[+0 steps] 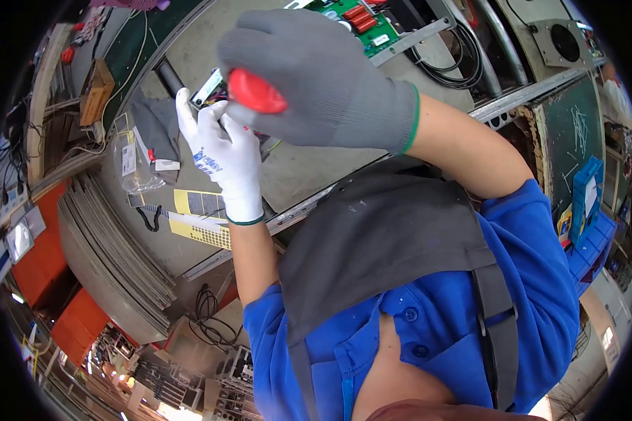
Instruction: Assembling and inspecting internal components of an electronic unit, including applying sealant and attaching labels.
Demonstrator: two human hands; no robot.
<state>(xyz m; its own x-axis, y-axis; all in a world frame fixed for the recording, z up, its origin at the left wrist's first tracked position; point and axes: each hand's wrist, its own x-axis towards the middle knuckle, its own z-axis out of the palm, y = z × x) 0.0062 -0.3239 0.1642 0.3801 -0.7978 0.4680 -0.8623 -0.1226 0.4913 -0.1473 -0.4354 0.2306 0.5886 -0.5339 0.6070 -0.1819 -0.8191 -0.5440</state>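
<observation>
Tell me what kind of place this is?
Probably an electronics assembly or repair workshop. A green circuit board and black cable bundle lie on the metal bench; the right hand grips a red-handled screwdriver while the left hand steadies a small part.

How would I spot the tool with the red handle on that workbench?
Start at the grey workbench and find the two gloved hands. The grey-gloved right hand grips a screwdriver. Its rounded bright red handle is the only one between the gloves.

Grey knit glove [330,77] matt; red screwdriver handle [256,91] glossy, probably plastic; apron [386,238] matt cloth.
</observation>
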